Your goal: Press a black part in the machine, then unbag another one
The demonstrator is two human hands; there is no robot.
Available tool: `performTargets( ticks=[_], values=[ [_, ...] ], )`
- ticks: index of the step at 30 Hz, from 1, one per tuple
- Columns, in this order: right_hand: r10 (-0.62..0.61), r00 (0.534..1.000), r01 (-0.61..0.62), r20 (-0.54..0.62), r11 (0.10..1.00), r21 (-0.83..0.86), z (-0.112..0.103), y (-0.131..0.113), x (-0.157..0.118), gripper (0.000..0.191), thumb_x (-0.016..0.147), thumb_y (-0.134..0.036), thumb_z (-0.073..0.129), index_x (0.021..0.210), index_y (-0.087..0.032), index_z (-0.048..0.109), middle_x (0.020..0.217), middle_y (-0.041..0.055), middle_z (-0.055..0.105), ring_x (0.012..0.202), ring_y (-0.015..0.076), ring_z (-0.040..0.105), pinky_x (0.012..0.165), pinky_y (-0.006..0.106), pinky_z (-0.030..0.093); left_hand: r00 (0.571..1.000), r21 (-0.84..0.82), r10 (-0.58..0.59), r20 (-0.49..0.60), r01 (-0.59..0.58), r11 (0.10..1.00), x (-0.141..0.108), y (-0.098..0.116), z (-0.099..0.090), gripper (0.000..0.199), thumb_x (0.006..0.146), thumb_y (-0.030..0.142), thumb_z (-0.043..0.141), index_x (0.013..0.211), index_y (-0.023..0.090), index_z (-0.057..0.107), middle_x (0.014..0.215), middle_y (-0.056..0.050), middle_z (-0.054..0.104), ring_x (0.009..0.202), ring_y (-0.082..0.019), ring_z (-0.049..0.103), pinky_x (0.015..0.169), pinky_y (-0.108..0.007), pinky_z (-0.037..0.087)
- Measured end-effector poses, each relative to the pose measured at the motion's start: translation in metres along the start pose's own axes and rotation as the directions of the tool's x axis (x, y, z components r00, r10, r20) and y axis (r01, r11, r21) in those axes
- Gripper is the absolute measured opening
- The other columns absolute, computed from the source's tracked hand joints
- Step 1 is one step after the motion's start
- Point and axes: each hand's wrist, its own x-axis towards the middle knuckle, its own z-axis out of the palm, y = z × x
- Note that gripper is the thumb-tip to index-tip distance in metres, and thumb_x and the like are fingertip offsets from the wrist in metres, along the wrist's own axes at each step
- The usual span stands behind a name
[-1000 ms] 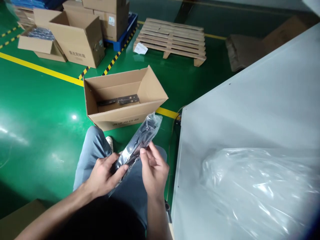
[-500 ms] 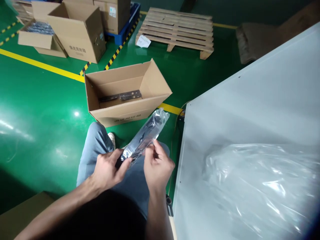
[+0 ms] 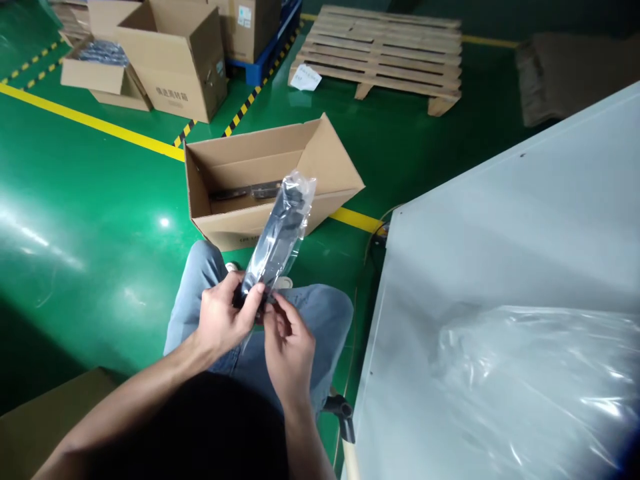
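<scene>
A long dark part in a clear plastic bag [image 3: 280,233] points up and away over my lap. My left hand [image 3: 225,317] is closed round its lower end, thumb on top. Beside it, my right hand [image 3: 287,337] pinches the bag's lower edge with thumb and forefinger. Beyond the bag, an open cardboard box [image 3: 225,230] stands on the green floor; a few bagged dark parts [image 3: 265,191] lie in its bottom. The upper end of the held bag overlaps the box's near wall in view.
At the right is a grey-white surface [image 3: 450,233] with clear plastic sheeting [image 3: 545,373] on it. A wooden pallet [image 3: 380,50] and more cardboard boxes [image 3: 173,67] stand farther back. A pipe with a black joint [image 3: 343,408] is near my right forearm.
The bagged part has swung more upright and leftward. My right hand has moved left and down along it, close to my left hand. The camera view has shifted slightly.
</scene>
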Motion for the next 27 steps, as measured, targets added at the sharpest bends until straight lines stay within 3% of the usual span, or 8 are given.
performTargets(
  ticks=[4,7,9,12,16,19,24,27],
  values=[
    [-0.140,0.985,0.117,-0.101,0.972,-0.203,-0.006,0.002,0.005,0.025,0.103,-0.032,0.058,0.110,-0.022,0.080,0.105,0.0103,0.081,0.093,0.0223,0.078,0.086,0.035,0.065,0.999,0.072,0.024,-0.045,-0.021,0.997,-0.001,0.001,0.001,0.030,0.096,0.048,0.063,0.093,0.018,0.067,0.066,0.000,0.064,0.053,-0.013,0.054,0.055,-0.025,0.039],
    [-0.028,0.999,0.025,-0.029,0.995,-0.094,-0.018,-0.003,0.015,0.027,0.103,-0.035,0.059,0.115,-0.021,0.079,0.097,0.0079,0.081,0.083,0.0200,0.077,0.077,0.032,0.065,0.993,-0.105,-0.089,0.075,0.096,0.990,0.005,0.002,-0.001,0.035,0.101,0.052,0.058,0.090,0.019,0.063,0.065,0.002,0.057,0.054,-0.012,0.049,0.054,-0.025,0.038],
    [0.039,0.999,-0.039,0.029,0.999,0.003,-0.024,-0.007,0.021,0.028,0.102,-0.039,0.062,0.116,-0.021,0.078,0.089,0.0051,0.079,0.073,0.0177,0.075,0.069,0.029,0.064,0.972,-0.275,-0.169,0.162,0.209,0.938,0.012,0.004,-0.001,0.045,0.103,0.061,0.053,0.084,0.020,0.059,0.066,0.003,0.054,0.058,-0.012,0.047,0.057,-0.024,0.040],
    [0.053,0.998,-0.055,0.042,0.997,0.056,-0.028,-0.009,0.025,0.028,0.101,-0.041,0.064,0.115,-0.021,0.078,0.082,0.0032,0.077,0.070,0.0160,0.073,0.067,0.027,0.062,0.953,-0.424,-0.232,0.197,0.296,0.856,0.019,0.005,0.003,0.056,0.099,0.073,0.053,0.080,0.020,0.055,0.068,0.003,0.052,0.062,-0.012,0.044,0.060,-0.025,0.041],
    [0.086,0.994,-0.093,0.070,0.990,0.106,-0.025,-0.005,0.021,0.039,0.101,-0.048,0.065,0.128,-0.021,0.072,0.090,0.0051,0.078,0.078,0.0175,0.075,0.075,0.030,0.064,0.980,-0.399,-0.181,0.082,0.199,0.895,0.020,0.005,0.006,0.056,0.096,0.074,0.057,0.081,0.020,0.054,0.066,0.005,0.047,0.060,-0.011,0.038,0.057,-0.025,0.035],
    [0.053,0.996,-0.058,0.072,0.996,0.071,-0.022,-0.003,0.017,0.048,0.098,-0.049,0.069,0.137,-0.022,0.067,0.100,0.0070,0.077,0.087,0.0192,0.076,0.081,0.031,0.065,0.989,-0.343,-0.129,0.068,0.145,0.928,0.016,0.003,0.006,0.052,0.100,0.070,0.054,0.083,0.021,0.054,0.066,0.006,0.046,0.059,-0.011,0.038,0.056,-0.026,0.032],
    [-0.026,0.998,0.029,0.065,0.999,-0.044,-0.025,0.002,0.021,0.032,0.106,-0.044,0.056,0.118,-0.022,0.076,0.098,0.0079,0.076,0.070,0.0155,0.070,0.064,0.027,0.062,0.981,-0.305,-0.133,0.141,0.171,0.937,0.010,-0.005,0.010,0.050,0.102,0.066,0.053,0.082,0.020,0.054,0.067,0.005,0.045,0.059,-0.011,0.038,0.056,-0.026,0.031],
    [-0.118,0.988,0.127,0.101,0.988,-0.084,-0.032,0.005,0.027,0.029,0.106,-0.041,0.056,0.111,-0.023,0.078,0.099,0.0083,0.075,0.081,0.0183,0.072,0.074,0.030,0.063,0.963,-0.356,-0.174,0.206,0.239,0.903,0.010,-0.006,0.012,0.052,0.102,0.068,0.053,0.081,0.020,0.056,0.070,0.003,0.049,0.065,-0.013,0.042,0.061,-0.026,0.037]
  ],
)
